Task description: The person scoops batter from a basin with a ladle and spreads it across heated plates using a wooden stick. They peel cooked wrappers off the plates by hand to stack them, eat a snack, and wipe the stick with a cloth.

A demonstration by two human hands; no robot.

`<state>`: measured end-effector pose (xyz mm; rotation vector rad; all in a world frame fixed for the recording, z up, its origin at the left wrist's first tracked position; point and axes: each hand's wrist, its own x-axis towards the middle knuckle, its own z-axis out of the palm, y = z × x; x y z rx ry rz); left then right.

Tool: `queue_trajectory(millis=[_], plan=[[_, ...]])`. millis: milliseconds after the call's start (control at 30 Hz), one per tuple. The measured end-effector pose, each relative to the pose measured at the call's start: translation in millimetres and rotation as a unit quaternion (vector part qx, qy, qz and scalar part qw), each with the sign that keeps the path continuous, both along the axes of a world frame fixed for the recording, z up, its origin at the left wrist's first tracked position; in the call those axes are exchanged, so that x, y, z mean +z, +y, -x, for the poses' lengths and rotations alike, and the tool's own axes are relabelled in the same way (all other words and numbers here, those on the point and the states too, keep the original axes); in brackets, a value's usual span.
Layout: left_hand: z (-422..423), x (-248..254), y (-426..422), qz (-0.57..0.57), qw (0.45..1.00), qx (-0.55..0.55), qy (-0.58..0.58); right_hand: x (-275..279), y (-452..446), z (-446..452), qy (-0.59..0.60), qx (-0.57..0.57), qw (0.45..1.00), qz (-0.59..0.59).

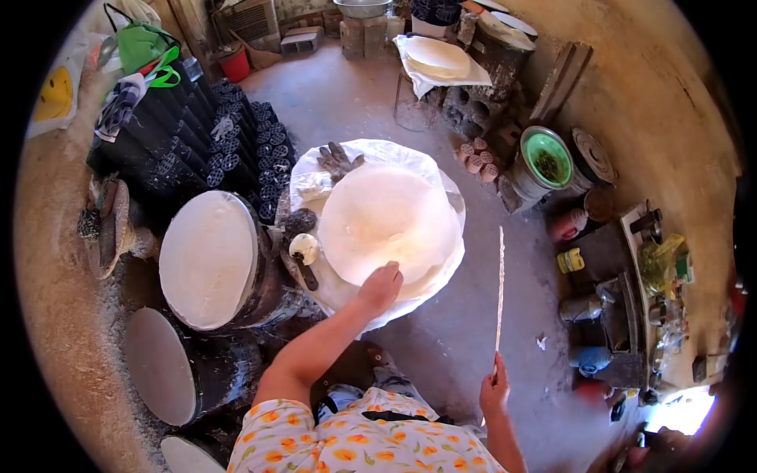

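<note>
My left hand is closed over the near edge of a large, round, thin flatbread. Whether its fingertips hold anything is hidden from above. The flatbread lies on pale cloth or plastic sheeting over a round stand in front of me. In my right hand, off to the right, is a long thin stick, pointing away from me over the floor. A dirty glove lies at the far left of the sheeting. Left of the flatbread are a dark lump, a whitish round piece and a dark handle.
Two drum stoves with pale round tops, one larger and one lower, stand close on my left. Behind them are stacked black coal briquettes. More flatbreads rest on a stool ahead. A green basin and shelf line the right.
</note>
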<state>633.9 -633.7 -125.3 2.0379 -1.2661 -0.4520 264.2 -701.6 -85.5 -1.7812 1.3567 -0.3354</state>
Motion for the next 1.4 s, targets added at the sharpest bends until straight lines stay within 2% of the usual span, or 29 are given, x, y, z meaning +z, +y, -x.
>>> queue_trajectory(millis=[33, 67, 133, 200, 233, 300, 367, 433, 467, 533, 567, 633, 700, 867, 933, 967, 1033, 1167, 1233, 1400], plan=[[7.6, -45.9, 0.4, -0.001, 0.99, -0.036, -0.133, -3.3, -1.4, 3.6, 0.003, 0.001, 1.0, -0.001], [13.2, -69.4, 3.1, -0.004, 0.962, -0.07, -0.263, -7.0, -1.9, 6.8, -0.016, 0.005, 1.0, 0.015], [18.5, -69.4, 5.7, 0.014, 0.973, -0.07, -0.22, -14.7, -1.6, 12.3, -0.037, 0.03, 0.999, 0.017], [18.0, -62.6, 15.3, 0.032, 0.981, -0.048, -0.185, -26.9, -5.8, 5.7, -0.033, -0.005, 0.999, 0.007], [16.0, -57.4, 18.3, 0.032, 0.981, -0.029, -0.189, -28.4, -5.2, -5.8, -0.04, 0.027, 0.999, -0.008], [14.6, -18.7, 34.5, 0.049, 0.982, 0.002, -0.181, -22.7, -10.3, -20.2, -0.063, 0.092, 0.992, 0.064], [13.5, 2.7, 60.0, 0.078, 0.978, 0.038, -0.188, -31.6, -15.0, -35.6, -0.07, 0.148, 0.983, 0.081], [16.7, 17.8, 97.8, 0.094, 0.982, 0.074, -0.144, -23.0, -13.4, -68.4, -0.071, 0.311, 0.941, 0.109], [21.3, 25.3, 122.3, 0.093, 0.978, 0.092, -0.163, -18.3, -9.8, -86.9, -0.076, 0.324, 0.937, 0.11], [29.4, 16.6, 167.8, 0.042, 0.979, 0.149, -0.134, -6.0, 2.6, -125.7, -0.02, 0.501, 0.854, 0.139], [38.7, 17.8, 194.2, 0.04, 0.973, 0.183, -0.136, 0.8, 13.5, -146.9, -0.022, 0.509, 0.848, 0.144], [58.8, 35.5, 243.2, 0.026, 0.96, 0.248, -0.127, 13.3, 43.3, -190.0, -0.033, 0.595, 0.792, 0.129], [78.9, 41.5, 286.6, 0.01, 0.943, 0.313, -0.115, 21.1, 77.5, -228.0, -0.022, 0.632, 0.76, 0.149], [124.9, 30.1, 364.1, -0.005, 0.9, 0.423, -0.109, 29.6, 167.7, -298.8, 0.039, 0.669, 0.714, 0.203], [134.4, 28.1, 382.5, -0.01, 0.88, 0.464, -0.097, 20.5, 192.0, -313.1, 0.128, 0.667, 0.699, 0.221], [136.3, 27.0, 389.4, -0.005, 0.88, 0.465, -0.095, 9.2, 196.9, -315.6, 0.131, 0.667, 0.698, 0.225], [139.8, 25.1, 400.3, -0.001, 0.87, 0.486, -0.087, -5.3, 205.4, -314.3, 0.211, 0.632, 0.724, 0.178], [134.9, 27.4, 416.2, 0.017, 0.871, 0.484, -0.08, 0.2, 199.8, -307.5, 0.271, 0.617, 0.717, 0.18], [130.7, 27.6, 421.2, 0.043, 0.871, 0.483, -0.073, 16.2, 200.2, -300.2, 0.287, 0.632, 0.675, 0.25], [120.5, 23.4, 430.0, 0.067, 0.883, 0.458, -0.081, 47.0, 185.2, -276.0, 0.328, 0.61, 0.663, 0.284]])
